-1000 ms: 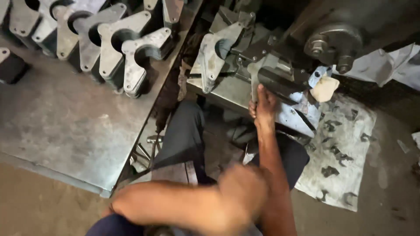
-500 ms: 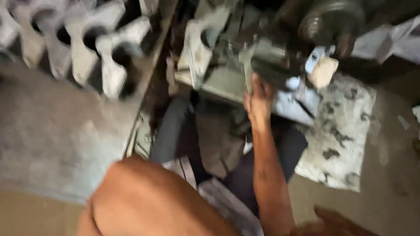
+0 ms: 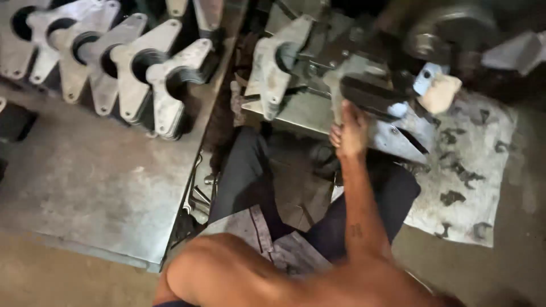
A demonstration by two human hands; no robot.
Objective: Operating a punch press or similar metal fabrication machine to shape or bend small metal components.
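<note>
A: Start at the left. What's on the table (image 3: 96, 187)?

B: A row of grey castings (image 3: 122, 71), flat plates with a round bore and eared ends, standing on edge and leaning on one another. No hand is near them.

A: And the left hand?

B: I can't find it. Only a bare arm (image 3: 227, 278) crosses the bottom of the view, so whether that hand holds anything I can't tell.

A: Next along?

B: One more casting (image 3: 270, 71), same shape, stands upright at the left end of the machine (image 3: 318, 111), touching it, with its bore facing us. Dull grey, rough, a little dusty.

A: The right hand?

B: The right hand (image 3: 351, 128) reaches up to the machine's front edge, fingers closed round a pale lever (image 3: 336, 96) beside a dark block (image 3: 372, 96). The grip looks firm, though the frame is blurred there.

A: How would you work that lever well?

B: I'd judge a steady pull with the wrist in line with the forearm, and the other hand kept away from the mounted casting and the round chuck (image 3: 441, 37) beyond it. The legs sit right beneath the machine, so nothing should be let slip.

A: Further right?

B: A stained white cloth (image 3: 466, 170) lies on the floor, well apart from the hand.
</note>
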